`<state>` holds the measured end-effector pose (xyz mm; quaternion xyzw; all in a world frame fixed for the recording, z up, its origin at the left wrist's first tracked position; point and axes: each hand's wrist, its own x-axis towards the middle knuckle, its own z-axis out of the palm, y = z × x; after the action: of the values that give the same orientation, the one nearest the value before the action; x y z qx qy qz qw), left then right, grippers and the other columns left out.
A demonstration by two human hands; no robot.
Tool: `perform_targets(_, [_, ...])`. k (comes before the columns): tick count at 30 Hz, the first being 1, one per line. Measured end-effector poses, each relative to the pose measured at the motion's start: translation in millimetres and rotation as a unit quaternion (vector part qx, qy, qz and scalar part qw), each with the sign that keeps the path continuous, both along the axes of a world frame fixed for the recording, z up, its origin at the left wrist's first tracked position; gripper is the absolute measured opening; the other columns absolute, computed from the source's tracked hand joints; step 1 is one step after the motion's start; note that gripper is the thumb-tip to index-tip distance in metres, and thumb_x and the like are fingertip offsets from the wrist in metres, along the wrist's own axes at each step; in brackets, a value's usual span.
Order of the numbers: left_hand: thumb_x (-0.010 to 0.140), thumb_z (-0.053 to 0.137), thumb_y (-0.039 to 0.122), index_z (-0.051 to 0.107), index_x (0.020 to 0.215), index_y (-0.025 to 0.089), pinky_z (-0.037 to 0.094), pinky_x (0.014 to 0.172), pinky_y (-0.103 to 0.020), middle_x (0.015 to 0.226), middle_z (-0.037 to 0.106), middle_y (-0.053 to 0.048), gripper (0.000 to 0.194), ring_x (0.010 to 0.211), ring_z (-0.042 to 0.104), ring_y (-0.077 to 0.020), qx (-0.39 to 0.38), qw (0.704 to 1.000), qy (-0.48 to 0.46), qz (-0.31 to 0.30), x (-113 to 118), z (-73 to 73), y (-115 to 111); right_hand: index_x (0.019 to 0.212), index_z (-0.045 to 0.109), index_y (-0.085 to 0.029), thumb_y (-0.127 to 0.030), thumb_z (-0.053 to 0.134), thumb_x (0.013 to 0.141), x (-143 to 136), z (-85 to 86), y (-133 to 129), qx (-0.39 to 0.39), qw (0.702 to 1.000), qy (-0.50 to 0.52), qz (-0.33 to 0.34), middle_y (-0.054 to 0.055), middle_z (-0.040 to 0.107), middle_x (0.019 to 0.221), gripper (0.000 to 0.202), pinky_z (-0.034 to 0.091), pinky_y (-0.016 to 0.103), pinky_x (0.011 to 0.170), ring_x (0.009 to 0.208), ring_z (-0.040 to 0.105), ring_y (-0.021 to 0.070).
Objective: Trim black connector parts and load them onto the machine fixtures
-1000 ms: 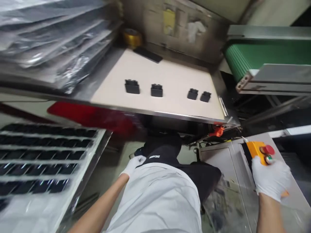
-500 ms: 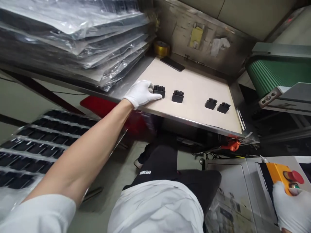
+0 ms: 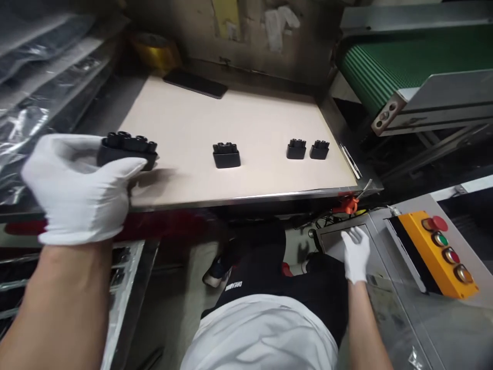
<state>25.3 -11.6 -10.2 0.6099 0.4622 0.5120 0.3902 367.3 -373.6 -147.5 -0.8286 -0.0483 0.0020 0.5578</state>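
I count one held black block point(image 3: 129, 152), clamped between thumb and fingers of my left hand point(image 3: 82, 192) above one beige sheet point(image 3: 258, 118), at its front left; three standing black blocks point(image 3: 226, 155) on the sheet; my right hand point(image 3: 356, 255), digits apart, near one orange control box point(image 3: 435, 257).

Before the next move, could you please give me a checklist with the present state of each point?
1. Left hand has the black block between thumb and fingers: ok.
2. Right hand is off the orange control box: ok.
3. The three other black blocks stand on the pale board, knobbed side up: ok.
4. Flat black slab lies apart from those blocks: ok.
5. Red mushroom button is released: cannot tell.
6. Green conveyor belt is stopped: cannot tell.
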Motion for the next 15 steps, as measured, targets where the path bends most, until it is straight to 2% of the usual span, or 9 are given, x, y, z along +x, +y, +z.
perform_targets(2, [0.072, 0.089, 0.038, 0.069, 0.111, 0.028, 0.051, 0.111, -0.056, 0.124, 0.074, 0.002, 0.044, 0.125, 0.066, -0.0337, -0.020, 0.997, -0.062, -0.037, 10.6, -2.1, -35.4, 0.122, 0.060, -0.019, -0.041, 0.087, 0.058, 17.1, -15.5, 33.3, 0.079, 0.996, 0.033, 0.014, 0.014, 0.068, 0.128, 0.073, 0.050, 0.047, 0.111, 0.117, 0.065, 0.0273])
perform_targets(4, [0.068, 0.092, 0.034, 0.073, 0.106, 0.030, 0.058, 0.101, -0.053, 0.109, 0.077, 0.002, 0.042, 0.107, 0.073, -0.0316, -0.140, 0.977, -0.110, -0.116, 22.4, -9.1, -81.9, 0.112, 0.063, -0.017, -0.037, 0.086, 0.055, 38.4, -19.8, 63.8, 0.122, 0.992, 0.026, 0.015, 0.008, 0.071, 0.111, 0.064, 0.052, 0.043, 0.107, 0.105, 0.066, 0.0234])
perform_targets(6, [0.065, 0.095, 0.035, 0.074, 0.102, 0.026, 0.063, 0.088, -0.048, 0.099, 0.078, -0.003, 0.043, 0.091, 0.076, -0.0297, -0.286, 0.929, -0.151, -0.182, 34.5, -20.4, -126.1, 0.101, 0.062, -0.017, -0.037, 0.080, 0.058, 58.3, -19.9, 87.6, 0.152, 0.988, 0.014, -0.006, 0.001, 0.068, 0.097, 0.050, 0.055, 0.038, 0.097, 0.093, 0.063, 0.0192])
perform_targets(8, [0.069, 0.093, 0.036, 0.073, 0.097, 0.021, 0.063, 0.081, -0.043, 0.092, 0.078, -0.007, 0.037, 0.083, 0.076, -0.0279, -0.393, 0.866, -0.209, -0.228, 44.6, -32.6, -156.4, 0.095, 0.057, -0.020, -0.034, 0.072, 0.060, 74.3, -20.6, 101.7, 0.167, 0.986, 0.007, -0.028, -0.002, 0.064, 0.092, 0.041, 0.056, 0.032, 0.086, 0.087, 0.061, 0.0159])
perform_targets(10, [0.074, 0.090, 0.034, 0.072, 0.092, 0.017, 0.063, 0.080, -0.038, 0.087, 0.076, -0.008, 0.031, 0.082, 0.076, -0.0265, -0.438, 0.824, -0.263, -0.245, 50.0, -43.0, -170.1, 0.088, 0.052, -0.021, -0.029, 0.068, 0.058, 85.8, -22.4, 106.3, 0.177, 0.984, 0.011, -0.031, -0.004, 0.061, 0.087, 0.035, 0.055, 0.028, 0.075, 0.080, 0.059, 0.0135])
perform_targets(11, [0.075, 0.089, 0.033, 0.072, 0.090, 0.016, 0.063, 0.080, -0.036, 0.085, 0.076, -0.008, 0.029, 0.082, 0.076, -0.0258, -0.444, 0.816, -0.281, -0.241, 50.7, -47.0, -172.0, 0.083, 0.049, -0.021, -0.026, 0.067, 0.056, 89.8, -23.2, 106.3, 0.180, 0.983, 0.018, -0.030, -0.005, 0.058, 0.083, 0.032, 0.054, 0.026, 0.069, 0.076, 0.057, 0.0125])
perform_targets(15, [0.071, 0.092, 0.029, 0.071, 0.090, 0.014, 0.063, 0.078, -0.034, 0.085, 0.076, -0.009, 0.032, 0.080, 0.076, -0.0254, -0.440, 0.822, -0.302, -0.196, 48.0, -52.4, -168.8, 0.071, 0.038, -0.023, -0.020, 0.061, 0.057, 91.2, -24.5, 105.9, 0.204, 0.976, 0.067, -0.025, -0.006, 0.045, 0.068, 0.027, 0.044, 0.021, 0.052, 0.063, 0.051, 0.0097])
